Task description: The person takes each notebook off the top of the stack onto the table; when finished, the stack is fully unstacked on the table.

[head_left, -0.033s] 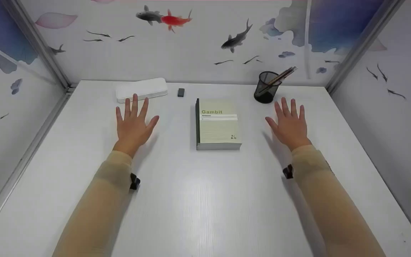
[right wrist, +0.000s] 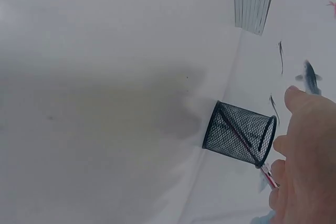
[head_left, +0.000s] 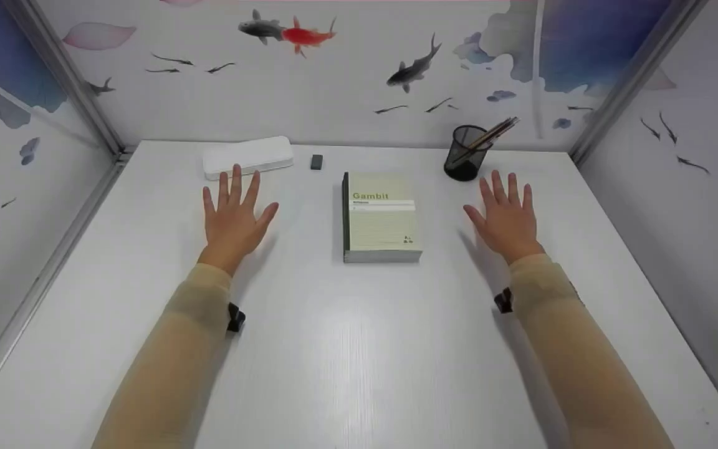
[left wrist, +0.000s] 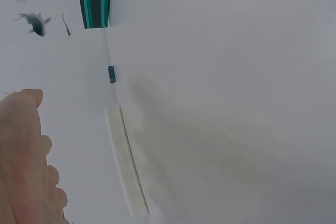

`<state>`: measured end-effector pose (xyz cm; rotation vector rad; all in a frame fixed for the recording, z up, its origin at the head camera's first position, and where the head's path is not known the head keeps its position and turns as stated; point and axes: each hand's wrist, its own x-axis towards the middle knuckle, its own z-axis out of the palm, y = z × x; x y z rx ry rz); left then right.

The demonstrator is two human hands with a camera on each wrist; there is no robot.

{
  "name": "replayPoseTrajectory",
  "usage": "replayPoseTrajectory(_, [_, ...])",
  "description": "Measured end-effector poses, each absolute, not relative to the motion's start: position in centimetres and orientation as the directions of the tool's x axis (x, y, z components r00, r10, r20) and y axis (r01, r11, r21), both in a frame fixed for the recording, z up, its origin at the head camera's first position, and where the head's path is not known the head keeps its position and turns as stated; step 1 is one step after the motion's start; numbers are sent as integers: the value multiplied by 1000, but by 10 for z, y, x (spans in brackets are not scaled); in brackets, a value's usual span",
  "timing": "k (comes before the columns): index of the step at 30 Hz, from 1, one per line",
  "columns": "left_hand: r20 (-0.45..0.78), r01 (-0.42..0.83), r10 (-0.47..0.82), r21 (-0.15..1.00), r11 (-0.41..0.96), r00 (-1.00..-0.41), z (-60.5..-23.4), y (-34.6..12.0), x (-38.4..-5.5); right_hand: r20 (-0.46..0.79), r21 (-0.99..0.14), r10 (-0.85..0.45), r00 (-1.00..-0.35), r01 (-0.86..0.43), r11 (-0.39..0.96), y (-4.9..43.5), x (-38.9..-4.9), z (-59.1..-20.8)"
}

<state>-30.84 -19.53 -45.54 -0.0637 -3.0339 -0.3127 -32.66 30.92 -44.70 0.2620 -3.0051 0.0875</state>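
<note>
My left hand [head_left: 232,218] is spread with straight fingers above the table, its fingertips overlapping the near edge of a white pencil case [head_left: 250,156] in the head view. My right hand [head_left: 507,218] is spread the same way, just in front of a black mesh pen cup [head_left: 464,163] with several pencils [head_left: 495,132] leaning in it. Neither hand holds anything. Between them lies a stack of notebooks [head_left: 384,218] with pale green covers marked "Gambit" and dark spines on the left. The left wrist view shows the pencil case [left wrist: 126,161] beyond the fingers.
A small dark block [head_left: 316,162], like an eraser, lies at the back between the pencil case and the notebooks. White panels printed with fish enclose the white table [head_left: 359,349] at the back and both sides. Metal posts [head_left: 633,81] stand at the back corners.
</note>
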Motion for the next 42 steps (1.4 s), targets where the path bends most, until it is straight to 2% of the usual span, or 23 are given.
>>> replayPoseTrajectory(5, [95, 61, 41, 226, 972, -995, -458, -194, -310, 135, -102, -182, -974, -197, 975, 302, -328, -450])
replayPoseTrajectory(8, [98, 81, 57, 268, 960, -994, -459, -190, -311, 181, -258, -211, -961, -253, 933, 292, -328, -454])
replayPoseTrajectory(13, [109, 137, 104, 369, 919, -989, -455, -176, -309, 220, -554, -310, -925, -380, 741, 272, -329, -457])
replayPoseTrajectory(18, [59, 141, 129, 475, 868, -990, -449, -154, -305, 127, -675, -416, -901, -386, 629, 259, -331, -457])
replayPoseTrajectory(26, [-24, 145, 192, 567, 811, -981, -450, -121, -303, 8, -682, -500, -866, -371, 631, 254, -334, -462])
replayPoseTrajectory(36, [-86, 132, 266, 702, 700, -960, -454, -90, -308, -3, -704, -482, -876, -340, 623, 255, -331, -464])
replayPoseTrajectory(42, [-128, 62, 251, 773, 631, -959, -459, -82, -311, -28, -713, -484, -875, -322, 623, 254, -331, -464])
